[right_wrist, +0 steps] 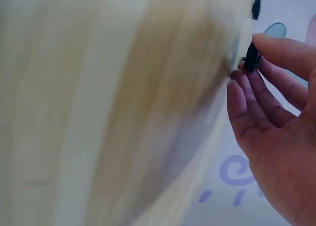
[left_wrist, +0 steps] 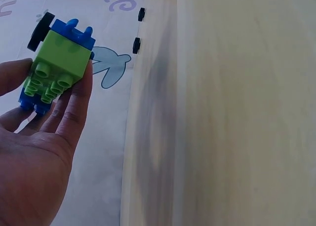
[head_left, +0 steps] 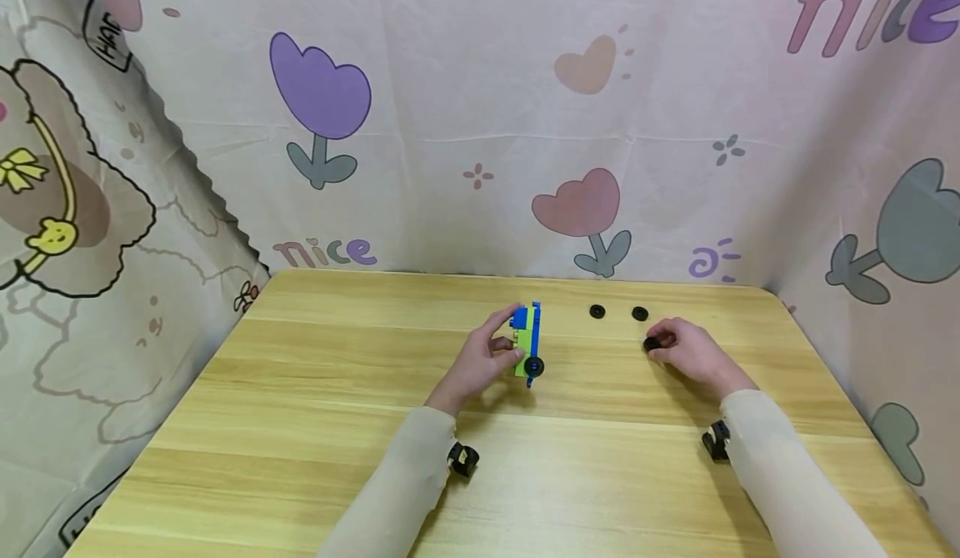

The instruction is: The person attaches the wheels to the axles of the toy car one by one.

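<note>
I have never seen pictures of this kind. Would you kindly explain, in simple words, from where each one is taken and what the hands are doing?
There is no robot here, only one person working with two bare hands. The wide picture comes from a camera worn on the head, looking forward and down. The two others come from cameras on the wrists, each watching its own hand.

The left hand holds a small green and blue block model; a black wheel is fitted on it. The right hand pinches a separate wheel between thumb and fingers.

On the wooden table lie two loose wheels, near the far edge. Behind it hangs a cloth printed with flowers.
</note>
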{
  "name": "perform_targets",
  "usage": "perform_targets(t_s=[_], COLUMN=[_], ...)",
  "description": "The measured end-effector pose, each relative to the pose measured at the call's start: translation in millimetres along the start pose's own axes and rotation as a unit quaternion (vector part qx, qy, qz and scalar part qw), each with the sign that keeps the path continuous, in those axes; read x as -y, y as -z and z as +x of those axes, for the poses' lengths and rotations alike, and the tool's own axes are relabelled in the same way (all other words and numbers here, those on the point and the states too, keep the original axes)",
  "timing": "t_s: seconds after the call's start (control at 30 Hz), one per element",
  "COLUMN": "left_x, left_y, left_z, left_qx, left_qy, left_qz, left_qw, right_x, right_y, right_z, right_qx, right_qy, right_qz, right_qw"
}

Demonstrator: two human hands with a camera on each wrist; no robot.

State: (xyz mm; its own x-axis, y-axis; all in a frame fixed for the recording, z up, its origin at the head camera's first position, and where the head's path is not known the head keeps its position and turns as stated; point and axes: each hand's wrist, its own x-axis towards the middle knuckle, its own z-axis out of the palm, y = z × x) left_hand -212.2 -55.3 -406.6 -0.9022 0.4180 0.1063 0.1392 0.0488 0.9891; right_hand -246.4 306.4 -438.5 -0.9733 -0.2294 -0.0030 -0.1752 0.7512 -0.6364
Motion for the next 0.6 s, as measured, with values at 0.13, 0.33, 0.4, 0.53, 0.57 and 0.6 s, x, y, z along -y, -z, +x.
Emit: perform_targets(t_s=[0.13,0.33,0.4,0.53,0.57,0.6], left_x=[0.4,0.3,0.7,2.9,3.8,4.4], left_y=[-0.4,-1.8,-2.2,-2.6,-2.6,-2.6], left_z=[0.5,0.5,0.5,0.3,0.4,0.2], left_qx=[0.002,0.006,0.007,0.013,0.013,0.012], left_qy=[-0.001,-0.002,0.001,0.003,0.003,0.003], left_qz=[-0.002,-0.005,-0.009,-0.015,-0.015,-0.015], left_qw=[1.0000,1.0000,0.9999,0.9998,0.9998,0.9998], right_x=[6,16,19,24,25,27], right_y=[3,6,7,8,8,8], right_z=[-4.3,-9.7,-11.1,-14.2,-15.2,-16.0], right_qx=[-0.006,-0.023,-0.028,-0.037,-0.038,-0.038], right_qy=[0.008,0.032,0.040,0.053,0.056,0.059], right_qz=[-0.001,-0.009,-0.008,-0.007,-0.009,-0.010], right_qw=[1.0000,0.9992,0.9988,0.9979,0.9976,0.9975])
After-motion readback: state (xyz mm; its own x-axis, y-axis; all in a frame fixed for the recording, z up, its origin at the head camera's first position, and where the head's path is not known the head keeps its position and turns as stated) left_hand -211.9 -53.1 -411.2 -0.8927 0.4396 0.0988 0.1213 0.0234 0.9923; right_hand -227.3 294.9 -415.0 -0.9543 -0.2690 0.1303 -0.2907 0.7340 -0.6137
